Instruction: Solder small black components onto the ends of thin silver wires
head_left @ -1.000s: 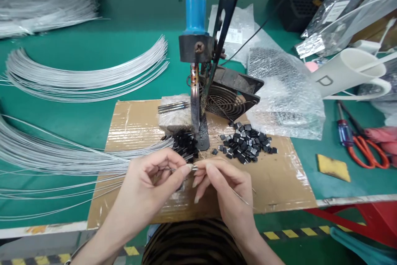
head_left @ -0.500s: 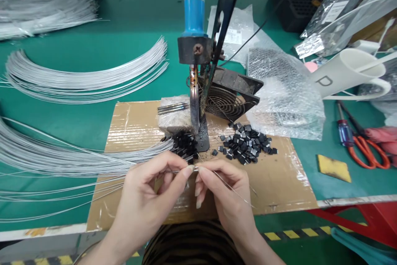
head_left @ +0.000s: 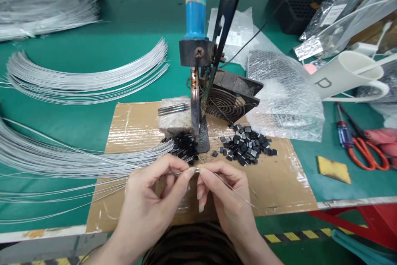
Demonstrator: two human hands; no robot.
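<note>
My left hand [head_left: 151, 199] pinches a thin grey wire [head_left: 175, 173] between thumb and forefinger. Fingertip to fingertip with it, my right hand [head_left: 228, 190] is closed on a thin silvery wire [head_left: 235, 192] that trails across the fingers to the lower right. A tiny metallic bit shows between the two pinches, too small to make out. Just beyond the hands stands a blue-handled soldering iron [head_left: 196, 19], clamped upright with its tip down. Grey wires [head_left: 102, 161] with black ends [head_left: 184, 146] lie left of the tip, and small black square parts [head_left: 246, 145] are heaped to the right.
Cardboard [head_left: 279, 190] covers the bench under my hands. Behind the iron are a small fan [head_left: 228, 95] and a wrapped block [head_left: 175, 122]. A wire bundle [head_left: 87, 77] lies left; bubble wrap [head_left: 285, 95], a white mug [head_left: 344, 72], scissors [head_left: 367, 153] and a yellow sponge [head_left: 333, 169] lie right.
Both hands keep their pinch in almost the same place. The whole view has shifted down very slightly.
</note>
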